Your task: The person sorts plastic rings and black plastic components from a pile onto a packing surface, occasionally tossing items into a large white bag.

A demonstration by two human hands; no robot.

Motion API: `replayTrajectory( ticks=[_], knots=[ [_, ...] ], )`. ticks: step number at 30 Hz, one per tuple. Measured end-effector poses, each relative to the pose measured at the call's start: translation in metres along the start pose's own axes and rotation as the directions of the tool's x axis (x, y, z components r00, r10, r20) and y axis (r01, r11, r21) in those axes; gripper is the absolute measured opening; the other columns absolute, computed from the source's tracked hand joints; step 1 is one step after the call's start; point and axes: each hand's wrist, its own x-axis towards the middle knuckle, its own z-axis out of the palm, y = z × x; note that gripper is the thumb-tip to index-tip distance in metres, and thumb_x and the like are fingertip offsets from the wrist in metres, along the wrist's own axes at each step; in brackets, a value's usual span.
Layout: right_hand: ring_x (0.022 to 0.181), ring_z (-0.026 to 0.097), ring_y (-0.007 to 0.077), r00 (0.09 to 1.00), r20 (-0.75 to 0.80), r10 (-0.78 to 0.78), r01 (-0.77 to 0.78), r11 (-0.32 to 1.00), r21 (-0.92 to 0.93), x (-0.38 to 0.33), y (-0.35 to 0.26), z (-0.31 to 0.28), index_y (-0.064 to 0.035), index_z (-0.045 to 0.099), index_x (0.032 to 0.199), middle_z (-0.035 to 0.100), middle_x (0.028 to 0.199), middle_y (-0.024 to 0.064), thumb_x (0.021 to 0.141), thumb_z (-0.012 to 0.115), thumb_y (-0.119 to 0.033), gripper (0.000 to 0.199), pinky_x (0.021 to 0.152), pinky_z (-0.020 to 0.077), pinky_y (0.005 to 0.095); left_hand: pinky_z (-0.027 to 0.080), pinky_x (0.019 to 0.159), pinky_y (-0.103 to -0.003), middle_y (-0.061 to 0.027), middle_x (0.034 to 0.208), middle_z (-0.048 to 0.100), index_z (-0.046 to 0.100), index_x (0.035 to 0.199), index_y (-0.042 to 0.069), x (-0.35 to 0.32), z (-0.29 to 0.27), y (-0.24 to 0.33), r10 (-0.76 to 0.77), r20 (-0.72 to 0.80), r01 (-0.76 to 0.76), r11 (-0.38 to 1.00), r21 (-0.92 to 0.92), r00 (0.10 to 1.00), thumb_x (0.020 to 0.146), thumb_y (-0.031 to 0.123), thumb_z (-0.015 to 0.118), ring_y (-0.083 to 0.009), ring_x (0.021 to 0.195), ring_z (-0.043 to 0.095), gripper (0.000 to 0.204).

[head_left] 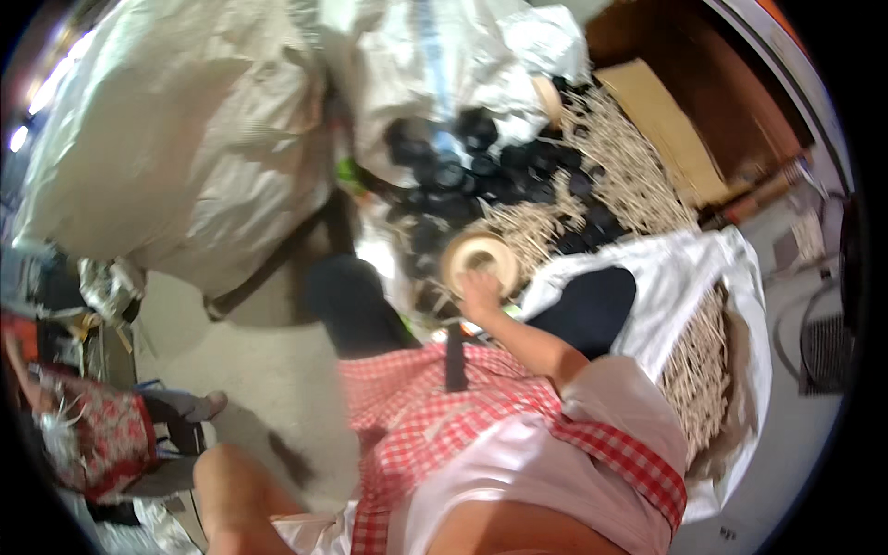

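My right hand (480, 294) is on the near rim of a wide beige roll of tape (504, 257), its fingers curled over the edge into the centre hole. Beneath and around the roll lie many thin beige sticks (532, 227), mixed with a heap of small round black pieces (499, 176) that look like caps. My left hand is out of sight; only a bent left arm shows at the lower left.
White woven sacks (185, 120) stand at the far left and far middle. Another sack (749, 370) of sticks is at my right. An open brown cardboard box (661, 129) lies at the far right. A person in a red patterned apron (102, 425) is at the left.
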Motion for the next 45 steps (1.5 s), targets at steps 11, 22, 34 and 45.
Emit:
replayTrajectory(
  ticks=[11, 22, 34, 45],
  knots=[
    [0.110, 0.045, 0.0321, 0.999, -0.021, 0.048, -0.048, 0.999, 0.023, -0.025, -0.006, -0.026, -0.0072, 0.045, 0.122, 0.047, 0.119, 0.0132, 0.056, 0.075, -0.010, 0.072, 0.096, 0.0313, 0.0405, 0.028, 0.090, -0.044, -0.0003, 0.082, 0.052, 0.051, 0.090, 0.014, -0.081, 0.016, 0.008, -0.445, 0.309, 0.415, 0.896, 0.161, 0.841, 0.069, -0.003, 0.070, -0.0234, 0.087, 0.058, 0.033],
    [0.108, 0.047, 0.0319, 0.997, -0.076, 0.017, -0.016, 1.000, 0.022, -0.012, 0.003, -0.017, -0.0089, 0.047, 0.119, 0.051, 0.113, 0.0116, 0.060, 0.071, -0.006, 0.064, 0.094, 0.0341, 0.0412, 0.025, 0.093, -0.042, -0.0011, 0.087, 0.056, 0.055, 0.094, 0.013, -0.102, 0.031, 0.006, -0.521, 0.489, 0.481, 0.849, 0.217, 0.699, 0.074, -0.002, 0.064, -0.0210, 0.093, 0.057, 0.026],
    [0.114, 0.043, 0.0325, 0.992, -0.109, 0.067, -0.048, 0.983, 0.176, -0.022, -0.007, -0.033, -0.0066, 0.046, 0.121, 0.050, 0.121, 0.0142, 0.066, 0.065, -0.005, 0.058, 0.100, 0.0285, 0.0424, 0.026, 0.094, -0.043, -0.0055, 0.096, 0.060, 0.057, 0.101, 0.008, -0.125, 0.041, 0.013, -0.606, 0.615, 0.566, 0.770, 0.295, 0.505, 0.076, 0.003, 0.065, -0.0213, 0.095, 0.057, 0.026],
    [0.114, 0.042, 0.0335, 0.980, -0.192, 0.047, -0.008, 0.980, 0.199, -0.020, 0.000, -0.030, -0.0079, 0.047, 0.118, 0.048, 0.121, 0.0138, 0.067, 0.065, -0.004, 0.053, 0.098, 0.0283, 0.0455, 0.034, 0.094, -0.046, -0.0065, 0.088, 0.058, 0.058, 0.100, 0.009, -0.178, 0.041, 0.028, -0.566, 0.803, 0.667, 0.673, 0.320, 0.187, 0.080, 0.010, 0.063, -0.0234, 0.086, 0.055, 0.020]
  ],
)
